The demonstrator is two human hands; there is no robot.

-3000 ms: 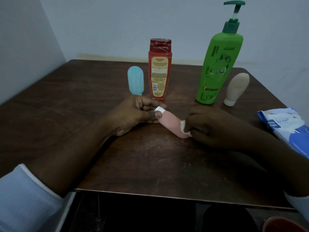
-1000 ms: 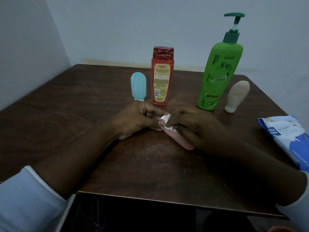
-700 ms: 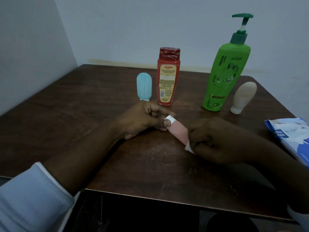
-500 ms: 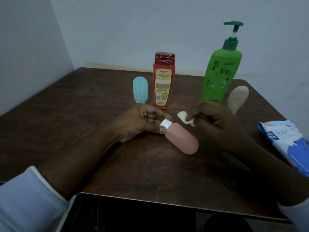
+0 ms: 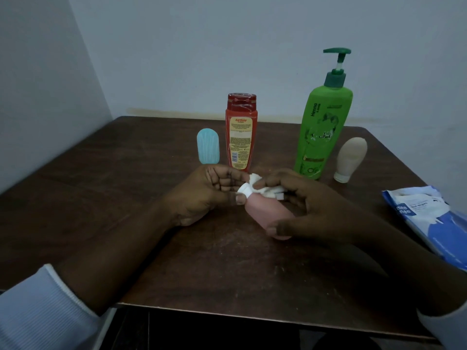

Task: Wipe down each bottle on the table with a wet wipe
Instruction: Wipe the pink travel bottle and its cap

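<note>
A small pink bottle (image 5: 266,213) with a white cap lies on its side on the dark wooden table (image 5: 227,269). My left hand (image 5: 209,193) pinches its cap end. My right hand (image 5: 310,210) curls over the bottle, thumb at its base, and presses a crumpled white wet wipe (image 5: 262,189) against its neck. Behind stand a small blue bottle (image 5: 208,149), a red bottle (image 5: 241,132), a tall green pump bottle (image 5: 322,127) and a small beige bottle (image 5: 350,159).
A blue and white wet-wipe pack (image 5: 434,221) lies at the table's right edge. Pale walls close in at the back and left. The table's front edge runs just below my forearms.
My right hand had lifted the wipe off the bottle; it has come back down over the pink bottle, with the wipe at the cap end. My left hand keeps its hold.
</note>
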